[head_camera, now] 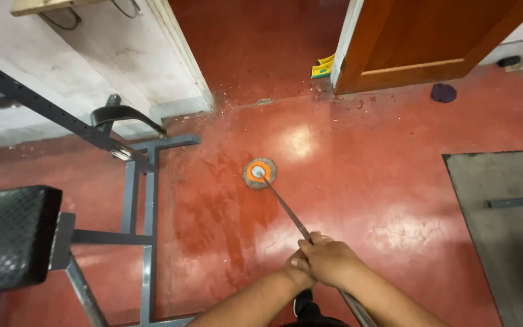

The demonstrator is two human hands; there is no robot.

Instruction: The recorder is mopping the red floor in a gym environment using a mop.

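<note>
A mop with a round grey head and an orange centre (259, 173) rests on the wet red floor (346, 175). Its thin metal handle (286, 209) slants back to me. My right hand (328, 260) grips the handle on top, fingers wrapped round it. My left hand (296, 272) is clasped on the handle just beneath and behind the right one, mostly hidden by it. Darker wet streaks lie on the floor below and left of the mop head.
A grey steel weight bench frame (143, 206) with a black padded seat (7, 239) stands at the left. An open wooden door (419, 42) and doorway lie ahead. A grey mat (503, 218) with a bar on it lies at the right. A dark cloth (443, 92) lies near the door.
</note>
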